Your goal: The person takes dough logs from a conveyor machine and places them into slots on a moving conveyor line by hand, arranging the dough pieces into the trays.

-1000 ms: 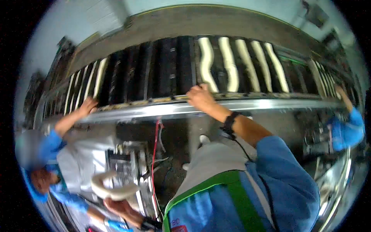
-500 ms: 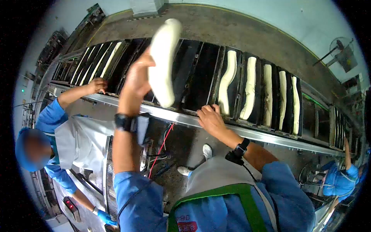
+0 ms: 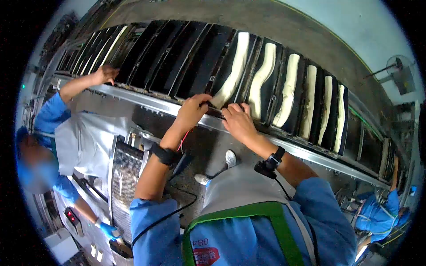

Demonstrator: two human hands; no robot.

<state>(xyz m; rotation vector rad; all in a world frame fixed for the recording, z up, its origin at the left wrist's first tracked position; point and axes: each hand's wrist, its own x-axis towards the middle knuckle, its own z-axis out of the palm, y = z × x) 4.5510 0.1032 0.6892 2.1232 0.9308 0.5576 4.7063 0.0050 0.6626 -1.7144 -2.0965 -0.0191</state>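
Observation:
A long pale dough-like strip [image 3: 235,71] lies in a black tray just ahead of my hands. My left hand [image 3: 192,111] is at the tray's near end, its fingers bent toward the lower tip of the strip; whether they grip anything is hidden. To its right, my right hand [image 3: 239,119] rests on the near edge of the trays with its fingers apart, close to the lower end of a second strip [image 3: 262,80]. Further right, more pale strips lie one to a tray, such as a third strip [image 3: 288,91].
A metal rail [image 3: 310,155] runs along the row of trays. At the left a co-worker's hand [image 3: 105,75] touches the trays; the co-worker's gloved hand [image 3: 109,231] is lower down, beside a mesh panel [image 3: 126,186]. Another person [image 3: 377,213] works at the far right.
The pale strip that was raised in my left hand now lies in a tray, and that hand has come down to the tray edge. The row of trays has shifted in view.

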